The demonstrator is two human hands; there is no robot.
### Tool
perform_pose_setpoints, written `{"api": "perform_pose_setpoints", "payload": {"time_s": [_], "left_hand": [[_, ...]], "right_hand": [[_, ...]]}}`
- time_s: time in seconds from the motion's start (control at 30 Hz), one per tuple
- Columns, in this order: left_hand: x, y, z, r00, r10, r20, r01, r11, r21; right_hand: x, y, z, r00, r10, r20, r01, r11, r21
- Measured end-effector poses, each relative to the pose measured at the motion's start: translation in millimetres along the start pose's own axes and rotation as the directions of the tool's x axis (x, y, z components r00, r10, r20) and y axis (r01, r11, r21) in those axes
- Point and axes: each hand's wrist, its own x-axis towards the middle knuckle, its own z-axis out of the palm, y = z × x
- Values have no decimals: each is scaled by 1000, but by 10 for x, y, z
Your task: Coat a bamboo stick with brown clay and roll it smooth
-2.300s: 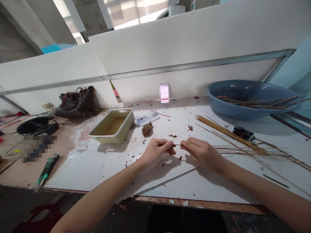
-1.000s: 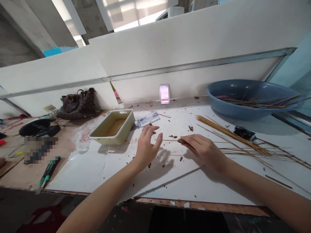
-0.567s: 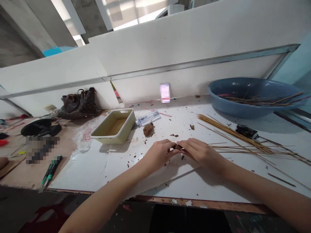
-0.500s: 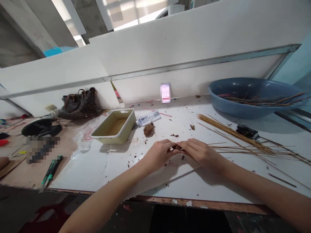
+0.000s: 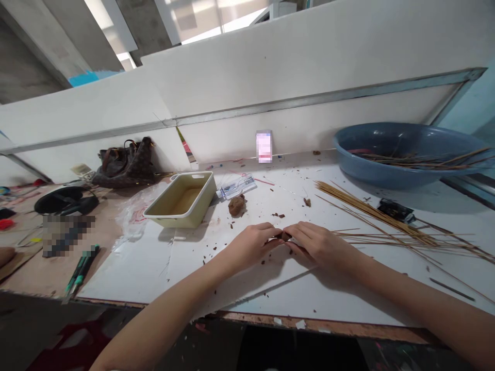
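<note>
L hand point(image 5: 253, 246) and R hand point(image 5: 319, 245) meet tip to tip over the near-middle of the white sheet point(image 5: 127, 278), forearms coming in from the near edge L and R. Small brown piece point(image 5: 285, 236) sits btwn them, mostly hidden by fingers. L grip: thumb under, fingers bent over, pinched nearly closed on the piece's L side. R grip: fingers curled down w/ thumb beneath, closed on its R side; palm out of view, so can't tell if anything else is in there. Brown lump point(image 5: 237, 206) lies apart, just far-L of the hands, w/ dark crumbs point(image 5: 278, 215) scattered around on the sheet. R of hands: loose thin sticks point(image 5: 390, 237) lying roughly L–R, some crossing under the near end of a tan stick bundle point(image 5: 363, 207); blk packet point(image 5: 396, 211) right beside the bundle. Short dark rod point(image 5: 451, 289) near R. Far R, lg blue basin point(image 5: 382, 178) w/ more sticks point(image 5: 421, 161) in it, ends poking over its R rim. L side: pale green tub point(image 5: 183, 219), clear flat pkt point(image 5: 237, 186) just R of it, crumpled plastic bag point(image 5: 133, 214) to its L, dark handbag point(image 5: 126, 167) farther back. Green-handled tools point(image 5: 83, 268) near L. Phone point(image 5: 264, 146) stands upright, far middle, against the white panel point(image 5: 301, 131).
</note>
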Motion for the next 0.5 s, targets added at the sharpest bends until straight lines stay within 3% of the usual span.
{"api": "perform_pose_setpoints", "payload": {"time_s": [0.5], "left_hand": [[6, -10, 107, 999, -7, -40, 3, 996, -85]], "right_hand": [[-95, 14, -52, 995, 49, 87, -63, 983, 173]]}}
